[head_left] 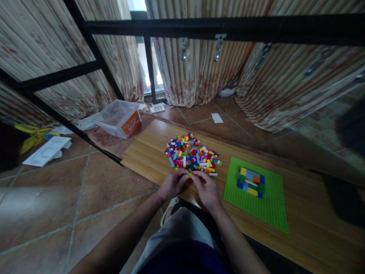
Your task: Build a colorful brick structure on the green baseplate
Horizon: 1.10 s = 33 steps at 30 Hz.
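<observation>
My left hand [173, 183] and my right hand [207, 187] meet at the near edge of the bench. Between their fingertips they pinch a small yellow toy brick [189, 175], with a bit of green beside it; whether it is one piece or several I cannot tell. Just beyond my fingers spreads a pile of loose toy bricks [196, 155] in many colours. To the right lies a green baseplate [268, 217]. On it stands a low rectangular brick build [251, 192] with blue, yellow and green walls and several coloured bricks inside.
The wooden bench [148, 146] runs from left to lower right. Left of it on the tiled floor stands a clear plastic box [114, 118] with an orange label. A black metal frame [188, 27] crosses above, before striped curtains [194, 72]. White paper [217, 118] lies behind the bench.
</observation>
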Each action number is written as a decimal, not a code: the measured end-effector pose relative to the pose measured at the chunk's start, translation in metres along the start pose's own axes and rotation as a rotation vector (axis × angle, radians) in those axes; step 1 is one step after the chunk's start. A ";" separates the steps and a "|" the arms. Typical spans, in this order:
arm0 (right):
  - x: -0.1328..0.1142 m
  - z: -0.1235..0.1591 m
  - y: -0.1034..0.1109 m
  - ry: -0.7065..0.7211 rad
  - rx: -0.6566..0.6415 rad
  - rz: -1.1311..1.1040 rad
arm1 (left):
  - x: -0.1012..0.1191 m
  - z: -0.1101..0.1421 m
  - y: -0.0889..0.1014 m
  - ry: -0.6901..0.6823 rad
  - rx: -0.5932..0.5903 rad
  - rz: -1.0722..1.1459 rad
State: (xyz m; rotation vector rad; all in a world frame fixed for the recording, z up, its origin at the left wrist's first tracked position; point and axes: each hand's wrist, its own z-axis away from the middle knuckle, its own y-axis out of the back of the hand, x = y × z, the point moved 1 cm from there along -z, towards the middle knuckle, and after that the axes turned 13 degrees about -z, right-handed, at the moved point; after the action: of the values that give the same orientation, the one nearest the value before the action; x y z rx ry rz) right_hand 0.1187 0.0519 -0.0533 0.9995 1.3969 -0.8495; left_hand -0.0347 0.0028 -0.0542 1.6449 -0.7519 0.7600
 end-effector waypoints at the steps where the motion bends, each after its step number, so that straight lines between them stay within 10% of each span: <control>1: 0.000 0.000 -0.002 -0.010 -0.007 -0.036 | 0.000 0.000 0.001 0.011 -0.003 0.007; 11: 0.001 0.000 -0.001 -0.015 -0.075 -0.074 | -0.009 -0.005 0.006 0.045 -0.136 0.195; 22: 0.003 -0.016 0.024 0.164 0.100 0.576 | -0.010 -0.003 0.000 0.089 -0.108 0.270; 33: -0.006 0.008 -0.008 -0.003 0.015 -0.015 | -0.014 -0.004 -0.001 0.137 -0.180 0.550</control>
State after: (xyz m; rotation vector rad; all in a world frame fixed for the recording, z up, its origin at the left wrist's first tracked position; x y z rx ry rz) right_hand 0.1142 0.0414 -0.0484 0.9998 1.3991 -0.8732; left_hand -0.0423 0.0077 -0.0650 1.2160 -1.1570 1.1411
